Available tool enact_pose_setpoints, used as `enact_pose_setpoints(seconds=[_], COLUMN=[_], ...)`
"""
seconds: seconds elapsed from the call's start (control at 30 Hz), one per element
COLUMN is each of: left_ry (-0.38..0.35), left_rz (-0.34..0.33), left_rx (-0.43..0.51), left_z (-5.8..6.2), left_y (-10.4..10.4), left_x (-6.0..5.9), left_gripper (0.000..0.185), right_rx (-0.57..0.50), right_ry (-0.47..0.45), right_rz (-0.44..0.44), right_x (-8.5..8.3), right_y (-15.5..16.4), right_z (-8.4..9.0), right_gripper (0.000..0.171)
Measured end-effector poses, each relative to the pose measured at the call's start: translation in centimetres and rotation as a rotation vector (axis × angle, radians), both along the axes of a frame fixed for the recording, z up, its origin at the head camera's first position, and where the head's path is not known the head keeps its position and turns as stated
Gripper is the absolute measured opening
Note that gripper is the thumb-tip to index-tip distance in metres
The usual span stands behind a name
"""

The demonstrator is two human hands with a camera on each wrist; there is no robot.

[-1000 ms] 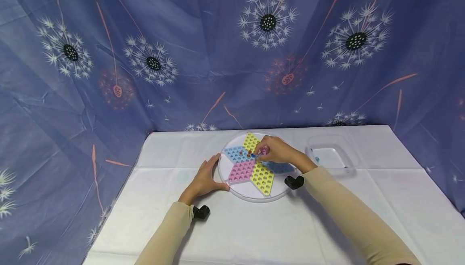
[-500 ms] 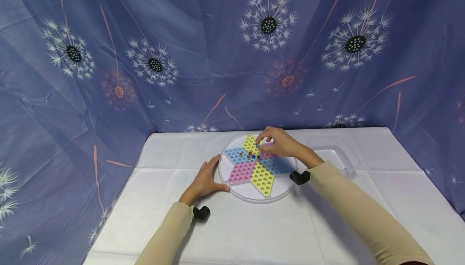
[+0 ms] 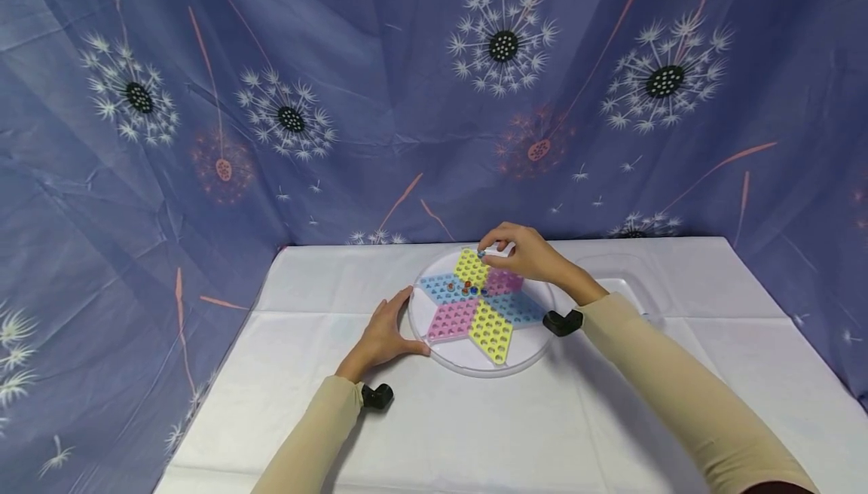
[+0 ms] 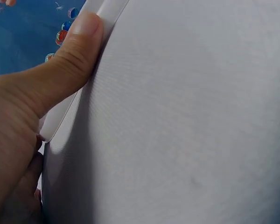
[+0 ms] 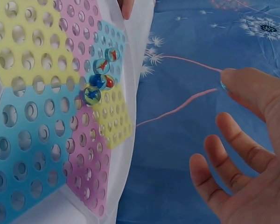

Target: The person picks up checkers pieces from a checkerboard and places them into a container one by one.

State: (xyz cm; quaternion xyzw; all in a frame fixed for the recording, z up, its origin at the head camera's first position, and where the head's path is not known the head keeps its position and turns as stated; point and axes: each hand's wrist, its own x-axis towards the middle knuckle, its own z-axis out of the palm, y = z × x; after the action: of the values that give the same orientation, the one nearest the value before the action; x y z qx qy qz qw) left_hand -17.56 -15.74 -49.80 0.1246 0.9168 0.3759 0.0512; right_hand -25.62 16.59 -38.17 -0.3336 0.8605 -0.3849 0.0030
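A round white Chinese checkers board [image 3: 450, 362] with a star of yellow, pink and blue perforated points lies on the table. My left hand [image 3: 381, 337] rests against its left rim with fingers and thumb spread; in the left wrist view the thumb [image 4: 77, 53] lies along the edge. My right hand [image 3: 529, 253] is raised over the far side of the board, pinching a glass marble [image 3: 481, 254] between thumb and index finger, the other fingers loosely bent. The fingertips mostly cover this marble in the right wrist view. Several red and blue marbles [image 5: 101, 65] sit in holes near the star's middle.
A clear plastic box [image 3: 627, 287] stands right of the board, partly behind my right forearm. White cloth [image 3: 488, 434] covers the table. A blue dandelion-print curtain [image 3: 407, 87] hangs behind its far edge.
My right hand has lifted from near the board's middle and moved away toward the far edge, with a marble now showing between its fingertips. The left hand has stayed at the rim.
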Motion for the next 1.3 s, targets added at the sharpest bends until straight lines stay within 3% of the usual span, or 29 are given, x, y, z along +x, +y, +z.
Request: enact_pose_setpoints(seconds=[0.73, 1.3], left_ry=[-0.021, -0.003], left_rz=[0.011, -0.004], left_rx=[0.073, 0.078], left_z=[0.1, -0.1], left_y=[-0.2, -0.3], left_x=[-0.1, -0.2], left_gripper=[0.125, 0.124], right_rx=[-0.004, 0.034], right_ry=[0.032, 0.08], right_rz=[-0.073, -0.194], right_x=[0.0, 0.2], right_y=[1.0, 6.4], right_z=[0.3, 0.1], right_gripper=[0.018, 0.022])
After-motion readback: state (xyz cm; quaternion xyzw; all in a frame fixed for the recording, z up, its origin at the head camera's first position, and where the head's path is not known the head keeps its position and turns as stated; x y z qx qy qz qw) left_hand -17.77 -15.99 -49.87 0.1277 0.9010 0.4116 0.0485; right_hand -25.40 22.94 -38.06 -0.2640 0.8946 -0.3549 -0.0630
